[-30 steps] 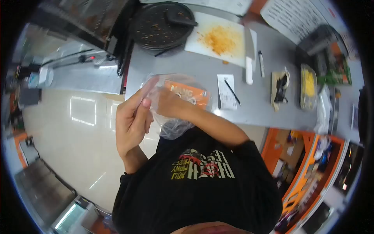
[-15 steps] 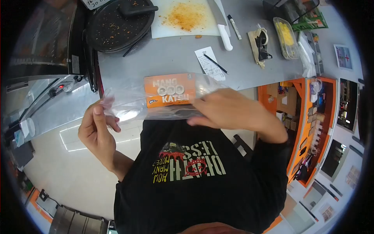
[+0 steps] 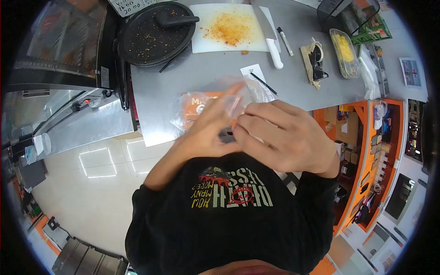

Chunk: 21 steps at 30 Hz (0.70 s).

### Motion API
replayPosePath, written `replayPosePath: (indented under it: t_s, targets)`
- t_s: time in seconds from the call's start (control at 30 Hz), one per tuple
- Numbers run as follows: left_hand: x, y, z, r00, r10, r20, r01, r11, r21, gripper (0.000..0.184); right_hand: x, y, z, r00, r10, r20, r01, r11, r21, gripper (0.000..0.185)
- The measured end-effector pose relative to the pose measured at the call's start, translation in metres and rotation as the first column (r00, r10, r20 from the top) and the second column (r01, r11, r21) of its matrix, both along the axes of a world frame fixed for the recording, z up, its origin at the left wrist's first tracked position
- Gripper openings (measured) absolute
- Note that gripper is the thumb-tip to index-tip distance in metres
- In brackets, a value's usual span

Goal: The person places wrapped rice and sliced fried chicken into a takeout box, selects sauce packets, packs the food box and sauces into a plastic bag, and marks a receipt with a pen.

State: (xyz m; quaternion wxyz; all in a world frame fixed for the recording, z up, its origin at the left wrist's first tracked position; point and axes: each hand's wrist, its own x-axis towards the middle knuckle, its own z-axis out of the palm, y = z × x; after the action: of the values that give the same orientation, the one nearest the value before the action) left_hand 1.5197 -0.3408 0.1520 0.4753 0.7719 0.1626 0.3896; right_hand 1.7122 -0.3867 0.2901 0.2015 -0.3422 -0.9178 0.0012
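An orange printed box (image 3: 189, 110) lies inside a clear plastic bag (image 3: 260, 91) at the front edge of the grey counter. My left hand (image 3: 206, 126) reaches across the box, covering much of its print. Its fingers are stretched out and blurred, the thumb well apart from them, with plastic bunched against the fingertips. Close on its right, my right hand (image 3: 288, 133) has its fingers curled and pinched on the gathered plastic. What lies between the two hands is partly hidden.
Behind the bag are a receipt (image 3: 250, 70) with a black pen (image 3: 264, 84), a crumb-strewn cutting board (image 3: 206, 45), a knife (image 3: 275, 54), and a marker (image 3: 285, 41). A dark round pan (image 3: 137, 50) stands left; a tape dispenser (image 3: 316, 64) and a yellow-filled container (image 3: 343, 54) stand right.
My left hand has swung from the bag's left end over the box to meet my right hand. The plastic is bunched between them. The view has shifted slightly.
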Motion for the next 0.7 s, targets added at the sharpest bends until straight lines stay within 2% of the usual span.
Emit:
replayPosePath:
  t_s: [0.03,0.1,0.13,0.2,0.23,0.3,0.33,0.37,0.4,0.43,0.47,0.57,0.63,0.67,0.7]
  targets:
    - [0.003,0.001,-0.013,0.989,-0.005,-0.148,0.009,1.000,0.028,0.070,-0.002,0.000,0.003,1.000,0.015,-0.013,-0.014,0.999,0.033,0.027]
    - [0.005,0.001,-0.021,0.982,0.057,-0.179,-0.049,0.998,0.047,0.067,0.004,0.001,0.010,0.995,0.061,-0.074,-0.056,0.996,0.068,0.032]
    - [0.004,-0.002,-0.021,0.991,0.120,-0.062,-0.119,0.992,0.032,0.066,0.017,0.004,0.014,0.988,0.094,-0.121,-0.085,0.994,0.072,0.036]
    - [0.003,-0.006,-0.018,0.966,0.233,0.112,-0.236,0.972,0.016,0.067,0.027,0.012,0.005,0.945,0.027,-0.327,-0.031,1.000,-0.006,0.047]
    - [0.007,-0.008,-0.016,0.942,0.287,0.172,-0.295,0.955,0.020,0.069,0.030,0.015,-0.018,0.880,-0.074,-0.468,0.031,0.995,-0.099,0.054]
    - [0.016,-0.016,-0.018,0.893,0.348,0.286,-0.352,0.935,-0.039,0.073,0.023,0.014,-0.073,0.713,-0.263,-0.650,0.020,0.934,-0.356,0.076]
    - [0.023,-0.021,-0.026,0.872,0.353,0.340,-0.342,0.935,-0.094,0.075,0.010,0.014,-0.113,0.717,-0.287,-0.635,-0.027,0.899,-0.436,0.082]
    - [0.026,-0.017,-0.021,0.875,0.324,0.361,-0.345,0.939,-0.007,0.073,-0.003,0.015,-0.153,0.723,-0.313,-0.616,-0.068,0.855,-0.514,0.088]
    - [0.029,-0.012,-0.017,0.877,0.293,0.381,-0.347,0.935,0.079,0.072,-0.021,0.011,-0.198,0.735,-0.317,-0.599,-0.055,0.853,-0.519,0.083]
    - [0.029,-0.008,-0.014,0.925,0.159,0.346,-0.205,0.974,0.101,0.070,-0.039,0.009,-0.242,0.748,-0.321,-0.581,-0.041,0.851,-0.523,0.078]
    - [0.029,-0.006,-0.012,0.952,0.019,0.306,-0.057,0.992,0.116,0.069,-0.047,0.008,-0.251,0.712,-0.360,-0.602,-0.035,0.839,-0.543,0.071]
    - [0.012,0.009,-0.002,0.968,-0.248,-0.034,0.250,0.967,0.054,0.076,-0.047,0.007,-0.260,0.638,-0.453,-0.623,-0.102,0.752,-0.651,0.050]
    - [0.001,0.013,0.015,0.981,-0.084,0.174,0.060,0.988,0.141,0.086,-0.045,0.002,-0.254,0.595,-0.518,-0.615,-0.181,0.659,-0.730,0.037]
    - [-0.011,0.021,0.006,0.979,-0.032,0.201,0.006,0.992,0.129,0.102,-0.044,0.001,-0.252,0.578,-0.548,-0.605,-0.220,0.609,-0.762,0.032]
    - [-0.027,0.027,-0.004,0.993,0.085,0.085,-0.094,0.991,0.101,0.099,-0.044,0.001,-0.251,0.566,-0.574,-0.591,-0.259,0.557,-0.789,0.027]
